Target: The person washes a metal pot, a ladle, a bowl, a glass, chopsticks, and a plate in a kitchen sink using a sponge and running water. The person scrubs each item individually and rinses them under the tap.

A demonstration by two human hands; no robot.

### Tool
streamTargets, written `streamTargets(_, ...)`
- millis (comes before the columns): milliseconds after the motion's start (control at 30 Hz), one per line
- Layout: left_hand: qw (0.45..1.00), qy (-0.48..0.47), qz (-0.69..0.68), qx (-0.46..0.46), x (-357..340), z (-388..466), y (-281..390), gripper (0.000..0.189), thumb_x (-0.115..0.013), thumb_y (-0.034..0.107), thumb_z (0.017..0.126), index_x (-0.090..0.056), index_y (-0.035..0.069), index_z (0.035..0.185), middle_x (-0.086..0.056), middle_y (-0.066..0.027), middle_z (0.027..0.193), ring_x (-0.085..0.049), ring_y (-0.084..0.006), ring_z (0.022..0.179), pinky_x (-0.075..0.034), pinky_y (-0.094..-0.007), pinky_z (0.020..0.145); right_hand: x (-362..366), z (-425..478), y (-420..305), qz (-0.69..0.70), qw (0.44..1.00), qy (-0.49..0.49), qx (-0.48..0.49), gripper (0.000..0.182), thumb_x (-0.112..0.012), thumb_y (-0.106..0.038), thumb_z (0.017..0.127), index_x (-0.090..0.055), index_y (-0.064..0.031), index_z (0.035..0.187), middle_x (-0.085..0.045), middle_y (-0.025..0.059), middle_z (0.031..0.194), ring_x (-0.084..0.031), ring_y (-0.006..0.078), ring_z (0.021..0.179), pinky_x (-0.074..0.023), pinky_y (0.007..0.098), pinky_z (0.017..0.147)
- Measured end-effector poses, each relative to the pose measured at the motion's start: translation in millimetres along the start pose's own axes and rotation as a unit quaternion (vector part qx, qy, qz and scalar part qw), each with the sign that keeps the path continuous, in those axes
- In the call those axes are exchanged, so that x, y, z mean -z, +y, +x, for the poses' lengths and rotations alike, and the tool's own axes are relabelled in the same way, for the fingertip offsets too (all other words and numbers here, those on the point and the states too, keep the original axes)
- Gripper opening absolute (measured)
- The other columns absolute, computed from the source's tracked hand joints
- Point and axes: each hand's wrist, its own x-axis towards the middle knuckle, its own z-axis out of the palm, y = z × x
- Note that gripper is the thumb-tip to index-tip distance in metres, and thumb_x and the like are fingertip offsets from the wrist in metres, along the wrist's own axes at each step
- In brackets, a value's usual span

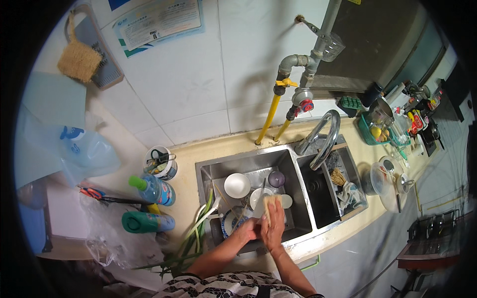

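Observation:
My right hand (273, 227) presses a tan scrubbing pad (271, 205), its fingers spread along the back of it. Close beside it, my left hand (250, 230) is curled around a pale, flat item (259, 211) whose kind I cannot make out, partly hidden by the pad and fingers. Both hands are over the large basin of a stainless steel sink (303, 186). In the basin lie a white bowl (237, 185), a purple cup (276, 179), a blue-patterned plate (228, 224) and chopsticks (222, 194). Another white bowl (256, 197) is partly covered.
Spring onions (197, 231) hang over the sink's left edge. Left of them stand a green-capped bottle (158, 190), a teal-capped bottle (149, 222) and a utensil tub (161, 164). The chrome faucet (328, 138) arches over the narrow basin (316, 190). Yellow pipes (272, 113) rise behind.

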Motion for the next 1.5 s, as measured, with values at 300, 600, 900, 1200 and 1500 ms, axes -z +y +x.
streamTargets(300, 0.925, -0.086, 0.362, -0.081, -24.4, -31.3, 28.6, 0.041, -0.065, 0.004, 0.082, -0.052, 0.002, 0.12, -0.06, -0.0119, 0.111, -0.062, -0.0225, 0.099, -0.055, -0.0372, 0.077, 8.1, 67.5, 68.3, 0.458, 0.707, -0.276, -0.463, 0.022, -0.06, -0.02, 0.088, -0.068, 0.0003, 0.094, -0.068, 0.0066, 0.081, -0.065, 0.0156, 0.069, -0.0522, 0.0279, 0.061)
streamTargets(600, 0.943, 0.129, 0.162, -0.26, -2.7, 27.4, 49.8, 0.025, -0.064, 0.019, 0.087, -0.059, 0.003, 0.105, -0.064, -0.0121, 0.092, -0.065, -0.0254, 0.069, -0.054, -0.0396, 0.049, -56.9, 16.1, 86.6, 0.492, 0.769, 0.01, -0.407, 0.023, -0.053, -0.016, 0.093, -0.065, -0.0001, 0.103, -0.065, 0.0012, 0.085, -0.058, 0.0072, 0.068, -0.0467, 0.0232, 0.058)
streamTargets(900, 0.864, 0.377, 0.032, -0.331, 40.2, 77.6, 75.4, 0.035, -0.043, 0.012, 0.091, -0.038, -0.01, 0.119, -0.06, -0.0247, 0.093, -0.066, -0.0346, 0.07, -0.059, -0.0439, 0.06, -82.2, 8.9, 153.8, 0.016, 0.985, -0.125, -0.114, 0.028, -0.059, -0.022, 0.087, -0.063, -0.0011, 0.106, -0.067, 0.0106, 0.095, -0.063, 0.0245, 0.08, -0.0509, 0.0339, 0.074)
streamTargets(1200, 0.866, 0.42, 0.012, -0.271, 63.9, 107.1, 104.0, 0.031, -0.049, 0.023, 0.093, -0.046, -0.006, 0.105, -0.061, -0.0191, 0.079, -0.063, -0.028, 0.059, -0.057, -0.0403, 0.057, -121.1, -24.8, 197.6, -0.365, 0.839, -0.366, 0.168, 0.023, -0.051, -0.021, 0.082, -0.06, -0.007, 0.098, -0.057, 0.0126, 0.1, -0.054, 0.0292, 0.095, -0.0426, 0.0438, 0.084)
streamTargets(1500, 0.877, 0.402, 0.153, -0.215, 75.8, 84.2, 74.0, 0.036, -0.057, 0.04, 0.09, -0.055, 0.005, 0.095, -0.058, -0.0086, 0.071, -0.057, -0.0232, 0.056, -0.052, -0.0399, 0.056, -109.9, -13.7, 182.8, -0.201, 0.919, -0.338, -0.02, 0.016, -0.06, -0.022, 0.08, -0.065, -0.0094, 0.088, -0.065, 0.0071, 0.088, -0.061, 0.0321, 0.085, -0.0474, 0.0426, 0.075)
